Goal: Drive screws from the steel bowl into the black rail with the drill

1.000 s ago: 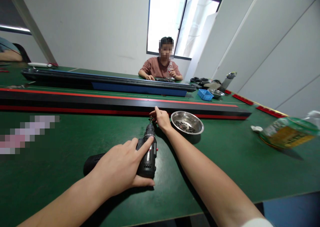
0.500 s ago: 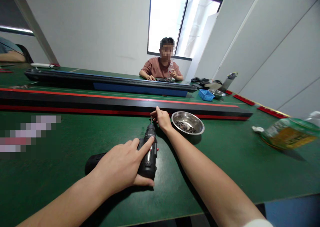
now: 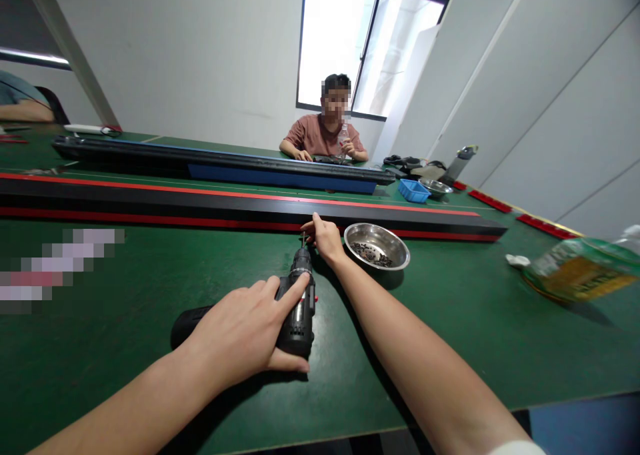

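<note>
My left hand [image 3: 245, 321] is wrapped around a black cordless drill [image 3: 299, 315], which lies low over the green table with its bit pointing away from me. The bit's tip reaches the near side of a long black bar with red stripes [image 3: 240, 205]. There my right hand [image 3: 326, 240] is closed beside the tip, its fingers against the bar. Whatever is between those fingertips is too small to make out. Just right of that hand stands a steel bowl [image 3: 379, 231] holding several small dark screws [image 3: 373, 255].
Behind the bar lies another long black piece [image 3: 225, 159] on a blue support [image 3: 280, 178]. A person [image 3: 320, 138] sits across the table with a bottle. A blue basket [image 3: 414, 191] and a second bowl [image 3: 437, 187] stand far right; a green-yellow plastic container [image 3: 583, 268] is nearer.
Both hands, the drill and the bar keep their places relative to each other. The whole view has shifted very slightly.
</note>
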Demonstrator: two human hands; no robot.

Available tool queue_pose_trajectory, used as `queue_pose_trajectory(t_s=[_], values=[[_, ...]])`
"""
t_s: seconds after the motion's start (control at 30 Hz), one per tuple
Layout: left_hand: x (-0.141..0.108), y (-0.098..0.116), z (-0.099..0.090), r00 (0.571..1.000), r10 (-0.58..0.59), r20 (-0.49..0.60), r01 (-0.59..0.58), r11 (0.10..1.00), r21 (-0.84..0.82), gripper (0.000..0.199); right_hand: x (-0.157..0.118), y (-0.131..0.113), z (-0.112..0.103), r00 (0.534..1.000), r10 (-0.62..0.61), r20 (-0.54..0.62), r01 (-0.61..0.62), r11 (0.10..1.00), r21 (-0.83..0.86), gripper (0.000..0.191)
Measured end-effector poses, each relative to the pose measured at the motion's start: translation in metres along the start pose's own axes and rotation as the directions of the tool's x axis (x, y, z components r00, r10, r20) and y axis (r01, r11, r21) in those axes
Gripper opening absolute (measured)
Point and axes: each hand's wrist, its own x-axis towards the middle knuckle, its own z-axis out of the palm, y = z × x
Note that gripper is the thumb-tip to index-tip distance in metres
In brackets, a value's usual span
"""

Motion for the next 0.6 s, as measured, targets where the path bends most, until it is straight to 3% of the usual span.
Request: queue_pose_trajectory(t_s=[0.6], values=[[0.0003,-0.0003,-0.0002,1.000,0.001,0.001,-0.001,1.000,0.011,0.114,-0.0015,-0.0024,0.0007,1.000,0.006,-0.007,-0.006,1.000,0.000,0.069]])
